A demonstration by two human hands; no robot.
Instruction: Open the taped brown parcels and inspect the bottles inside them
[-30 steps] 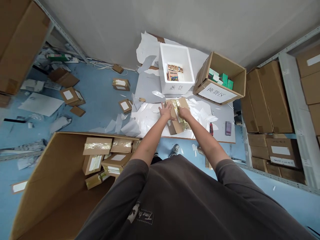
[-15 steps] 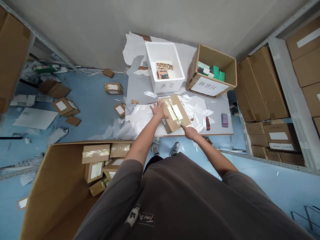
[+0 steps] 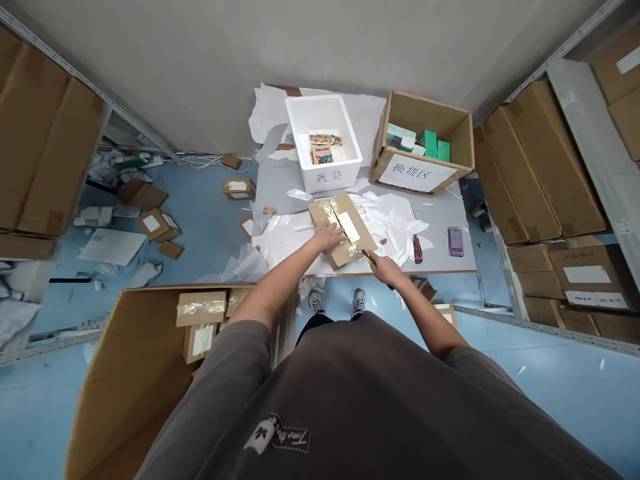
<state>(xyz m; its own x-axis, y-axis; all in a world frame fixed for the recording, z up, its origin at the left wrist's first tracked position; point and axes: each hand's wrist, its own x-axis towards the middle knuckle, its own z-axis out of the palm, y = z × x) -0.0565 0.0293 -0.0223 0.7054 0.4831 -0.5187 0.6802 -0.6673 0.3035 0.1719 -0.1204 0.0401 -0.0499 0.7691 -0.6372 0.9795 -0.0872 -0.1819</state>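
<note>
A taped cardboard box with a white label lies at an angle near the table's front edge, a dark slit running along its middle. My left hand rests on the box's left part, fingers spread over the tape. At the box's front right corner, my right hand is wrapped round a yellow and black cutter, its tip at the tape. A red and black tool lies on the table to the right of that hand.
Behind the box stand a white foam box with snack packs and an open carton with green packages. Paper scraps and a phone lie on the table. A large carton holds parcels at lower left.
My left hand has moved from the box's left edge onto its top. My right hand has drawn slightly back from the corner, and the cutter now shows. The camera view has shifted.
</note>
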